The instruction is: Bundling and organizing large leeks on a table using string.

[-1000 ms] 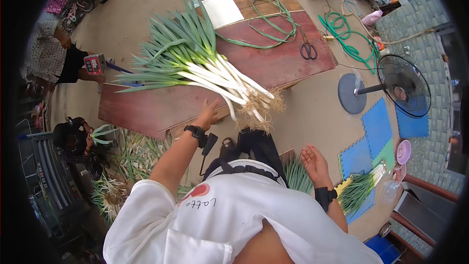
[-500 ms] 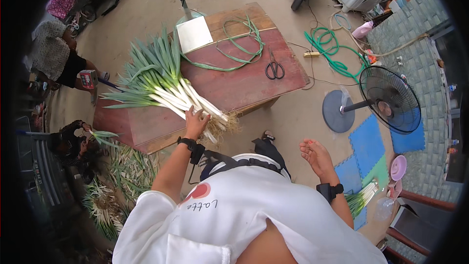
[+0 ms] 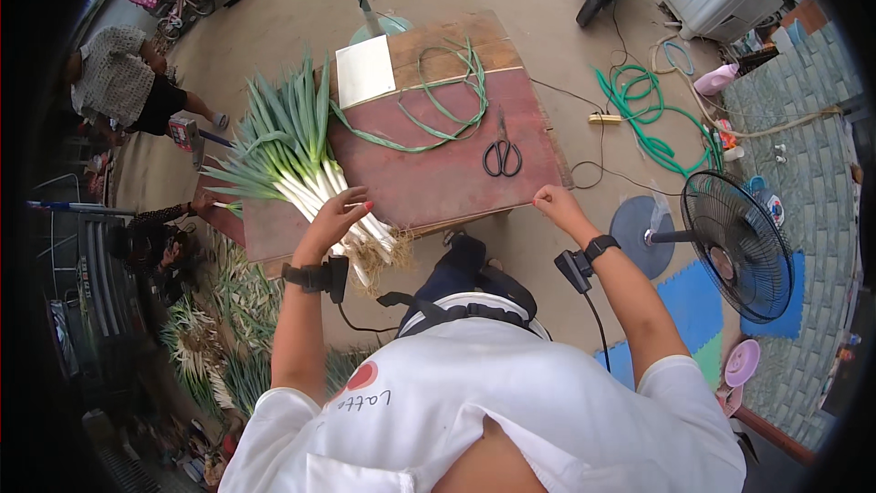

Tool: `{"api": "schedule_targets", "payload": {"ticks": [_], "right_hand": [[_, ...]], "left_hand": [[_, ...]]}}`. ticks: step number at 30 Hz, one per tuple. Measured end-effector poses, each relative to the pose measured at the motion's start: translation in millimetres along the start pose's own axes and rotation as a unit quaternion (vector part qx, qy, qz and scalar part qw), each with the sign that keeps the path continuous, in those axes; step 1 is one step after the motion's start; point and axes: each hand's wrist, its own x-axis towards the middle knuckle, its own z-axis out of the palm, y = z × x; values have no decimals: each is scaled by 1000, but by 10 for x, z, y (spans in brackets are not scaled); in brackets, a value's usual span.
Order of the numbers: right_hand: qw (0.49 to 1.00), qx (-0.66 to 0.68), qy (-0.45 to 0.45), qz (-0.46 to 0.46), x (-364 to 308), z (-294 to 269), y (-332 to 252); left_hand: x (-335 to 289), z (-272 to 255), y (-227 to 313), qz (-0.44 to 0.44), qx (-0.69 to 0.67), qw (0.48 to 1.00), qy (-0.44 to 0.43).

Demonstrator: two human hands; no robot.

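Note:
A big bunch of leeks lies slantwise on the left part of the red-topped table, green leaves toward the far side, white stems and roots toward me. On the white stems near the roots is my left hand, its fingers stretched out over them and not wrapped round. By the table's near right edge, my right hand is raised with its fingers drawn together; I see nothing in them. Black-handled scissors lie on the table between the hands, farther away. Long green strips curl in loops behind them.
A white square plate sits at the table's far side. To the right stand a fan and a green hose on the ground. Leek waste covers the floor at left, where another person crouches and one stands.
My right hand has moved up and left to the table's edge, and its fingers have closed together. My left hand stays at the leeks' white stems. The view has shifted slightly.

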Motion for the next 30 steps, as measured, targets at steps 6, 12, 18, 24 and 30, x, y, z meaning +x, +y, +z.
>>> {"api": "schedule_targets", "payload": {"ticks": [6, 12, 18, 24, 30], "right_hand": [[971, -220, -83, 42, 953, 228, -239], [946, -301, -76, 90, 1267, 514, -170], [928, -321, -48, 182, 1364, 709, 15], [947, -298, -1, 121, 1501, 772, 171], [948, -287, -53, 127, 1572, 562, 278]], "left_hand": [[831, -400, 798, 90, 45, 995, 0], [2033, 246, 148, 85, 332, 939, -8], [2579, 1176, -107, 36, 378, 925, 15], [2951, 1397, -475, 15, 368, 925, 95], [3385, 1356, -129, 29, 224, 960, 168]]}}
